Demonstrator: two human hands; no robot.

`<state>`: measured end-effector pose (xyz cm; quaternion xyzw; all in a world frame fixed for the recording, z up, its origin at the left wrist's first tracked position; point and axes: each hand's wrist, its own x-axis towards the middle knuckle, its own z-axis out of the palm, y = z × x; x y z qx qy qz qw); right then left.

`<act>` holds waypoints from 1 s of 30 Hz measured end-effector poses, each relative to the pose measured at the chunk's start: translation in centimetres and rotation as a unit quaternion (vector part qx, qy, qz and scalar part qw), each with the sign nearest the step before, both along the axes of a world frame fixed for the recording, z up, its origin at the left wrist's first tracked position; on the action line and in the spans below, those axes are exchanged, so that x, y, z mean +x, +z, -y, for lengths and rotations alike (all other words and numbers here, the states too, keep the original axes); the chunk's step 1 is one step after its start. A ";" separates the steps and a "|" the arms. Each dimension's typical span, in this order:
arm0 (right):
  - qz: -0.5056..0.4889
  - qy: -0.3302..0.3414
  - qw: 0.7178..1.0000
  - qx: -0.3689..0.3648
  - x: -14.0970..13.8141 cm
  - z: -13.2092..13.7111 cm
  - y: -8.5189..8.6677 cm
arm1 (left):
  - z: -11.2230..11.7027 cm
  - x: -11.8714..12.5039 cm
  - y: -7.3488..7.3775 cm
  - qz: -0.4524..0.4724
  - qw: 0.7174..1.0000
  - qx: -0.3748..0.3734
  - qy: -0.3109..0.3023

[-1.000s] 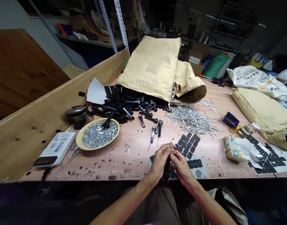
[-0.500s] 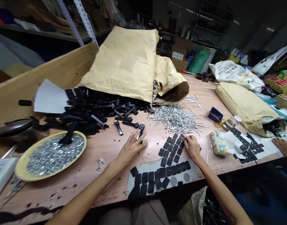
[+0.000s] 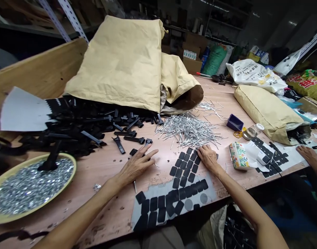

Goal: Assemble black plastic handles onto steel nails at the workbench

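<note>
My left hand (image 3: 134, 166) lies spread on the wooden table (image 3: 101, 173), its fingertips beside a small black plastic part (image 3: 133, 152) and holding nothing. A loose steel pin (image 3: 134, 186) lies just below that hand. My right hand (image 3: 208, 158) rests with its fingertips on rows of black rubber pads (image 3: 184, 169), stuck on a grey backing sheet (image 3: 171, 204). Steel pins form a loose heap (image 3: 188, 129) above both hands. Further left spreads a pile of black plastic parts (image 3: 83, 128).
A yellow plate of small silver pieces (image 3: 31, 186) sits at the left. A kraft paper sack (image 3: 119, 65) lies behind the pile. At the right are a floral box (image 3: 238, 155), a blue tray (image 3: 235, 122), and another person's hand (image 3: 307, 155) near more pads.
My hands have come apart from held-together above the table's front edge and now lie flat on the table, the right on the pads. The view has shifted forward and left.
</note>
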<state>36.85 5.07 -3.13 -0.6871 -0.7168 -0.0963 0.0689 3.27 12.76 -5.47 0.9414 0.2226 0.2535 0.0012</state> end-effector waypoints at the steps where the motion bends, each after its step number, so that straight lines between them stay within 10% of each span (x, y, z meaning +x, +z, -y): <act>1: 0.003 0.001 1.000 0.002 -0.1 0.1 0.0 | 0.1 0.2 0.4 0.008 1.000 -0.001 -0.001; 9: -0.031 0.353 0.935 -0.020 -4.7 5.8 -1.9 | 3.3 2.3 4.9 0.066 0.997 0.022 -0.012; 18: 0.004 0.093 0.996 0.000 0.1 -0.3 0.6 | 7.6 4.2 8.3 0.238 0.967 -0.054 0.073; 25: -0.001 0.335 0.942 0.010 -4.8 5.6 -1.0 | 10.3 3.7 8.5 0.305 0.893 -0.255 0.212; 30: 0.003 0.210 0.976 0.063 -4.2 6.3 -0.1 | 11.6 3.6 9.0 0.329 0.833 -0.367 0.252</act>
